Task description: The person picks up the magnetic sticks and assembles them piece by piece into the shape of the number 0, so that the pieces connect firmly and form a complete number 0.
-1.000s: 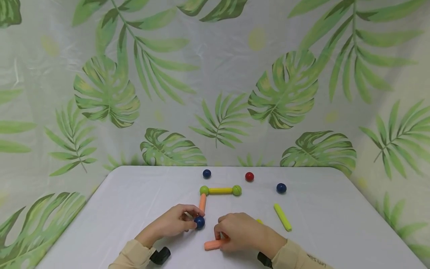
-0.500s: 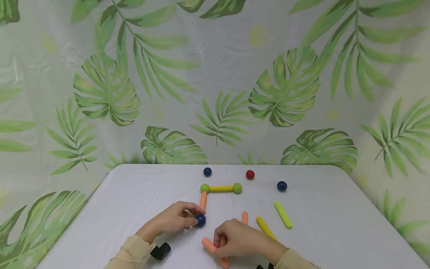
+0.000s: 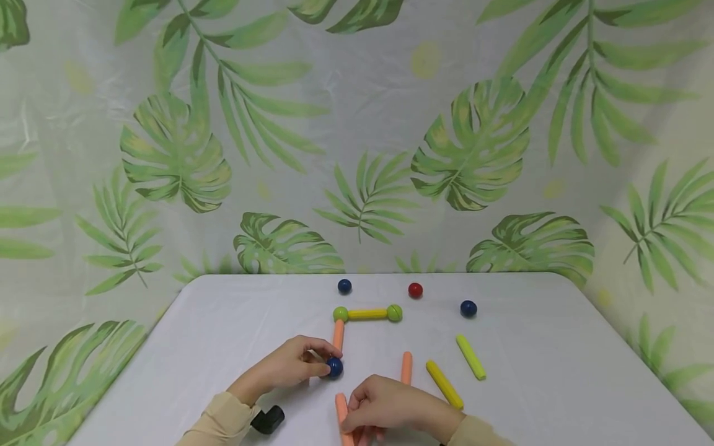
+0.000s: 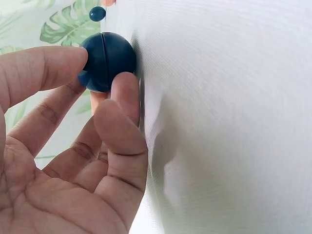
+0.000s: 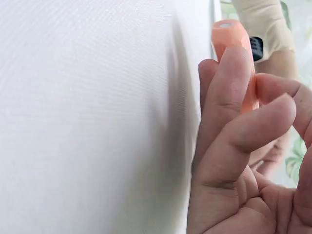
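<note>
My left hand pinches a blue ball between thumb and fingers; a seam runs around it in the left wrist view. From this ball an orange rod leads back to a green ball. A yellow rod joins that one to a second green ball. Nearer the front, my right hand holds another orange rod, pointing away from me just in front of the blue ball. The right wrist view shows a small grey disc in this rod's end.
Right of centre lie a third orange rod, partly behind my right hand, a thick yellow rod and a lime rod. Farther back are two blue balls, one left and one right, with a red ball between.
The orange rod in my right hand has turned from lying crosswise to pointing away from me, and that hand has shifted slightly towards me. My left hand stays on the blue ball.
</note>
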A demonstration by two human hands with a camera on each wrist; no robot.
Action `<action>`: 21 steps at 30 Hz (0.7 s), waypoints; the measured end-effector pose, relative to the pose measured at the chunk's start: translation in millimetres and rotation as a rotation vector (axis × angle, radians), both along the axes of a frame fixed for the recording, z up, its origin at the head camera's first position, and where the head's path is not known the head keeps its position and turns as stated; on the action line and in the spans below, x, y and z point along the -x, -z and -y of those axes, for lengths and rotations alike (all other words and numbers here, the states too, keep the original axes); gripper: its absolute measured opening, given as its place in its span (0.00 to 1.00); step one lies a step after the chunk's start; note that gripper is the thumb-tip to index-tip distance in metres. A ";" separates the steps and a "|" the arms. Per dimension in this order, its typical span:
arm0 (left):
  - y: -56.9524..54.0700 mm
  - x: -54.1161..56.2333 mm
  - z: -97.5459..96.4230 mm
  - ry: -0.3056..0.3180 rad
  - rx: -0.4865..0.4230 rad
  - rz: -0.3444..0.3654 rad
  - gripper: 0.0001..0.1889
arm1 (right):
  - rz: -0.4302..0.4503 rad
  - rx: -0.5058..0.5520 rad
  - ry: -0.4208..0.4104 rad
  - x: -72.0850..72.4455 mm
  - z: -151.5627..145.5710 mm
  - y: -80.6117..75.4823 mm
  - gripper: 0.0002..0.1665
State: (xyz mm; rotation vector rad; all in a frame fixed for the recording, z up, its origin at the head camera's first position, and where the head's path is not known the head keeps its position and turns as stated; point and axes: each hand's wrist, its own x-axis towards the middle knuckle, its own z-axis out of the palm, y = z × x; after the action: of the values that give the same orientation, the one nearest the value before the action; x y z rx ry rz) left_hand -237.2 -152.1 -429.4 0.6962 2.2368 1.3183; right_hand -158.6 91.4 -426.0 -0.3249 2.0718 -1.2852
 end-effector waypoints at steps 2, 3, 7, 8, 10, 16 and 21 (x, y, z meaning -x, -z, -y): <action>0.4 0.3 -0.1 0.001 0.003 -0.008 0.15 | 0.023 0.014 0.013 0.2 2.8 1.7 0.12; 0.4 0.3 -0.3 0.001 0.003 -0.009 0.15 | 0.034 0.023 0.021 0.2 4.2 2.7 0.12; 0.6 -0.4 -0.8 0.001 0.000 -0.004 0.15 | 0.068 0.057 0.068 1.0 9.2 7.4 0.12; 0.8 -0.5 -0.7 0.000 -0.002 -0.003 0.15 | 0.075 0.065 0.083 1.4 10.3 8.7 0.12; 1.0 -0.9 -0.7 -0.002 -0.005 -0.002 0.15 | 0.086 0.078 0.110 2.3 12.1 10.7 0.12; 0.3 -1.4 -1.5 -0.005 -0.003 -0.003 0.15 | 0.110 0.070 0.139 4.0 15.1 12.9 0.13; -0.1 -1.4 -2.8 0.001 -0.023 0.017 0.15 | 0.115 0.070 0.143 5.4 16.8 12.0 0.13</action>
State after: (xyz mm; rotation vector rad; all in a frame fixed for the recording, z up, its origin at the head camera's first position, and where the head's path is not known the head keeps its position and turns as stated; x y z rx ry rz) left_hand -235.8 -149.3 -429.4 0.6923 2.2107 1.3468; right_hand -163.9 74.6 -438.0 -0.1317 1.9857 -1.4288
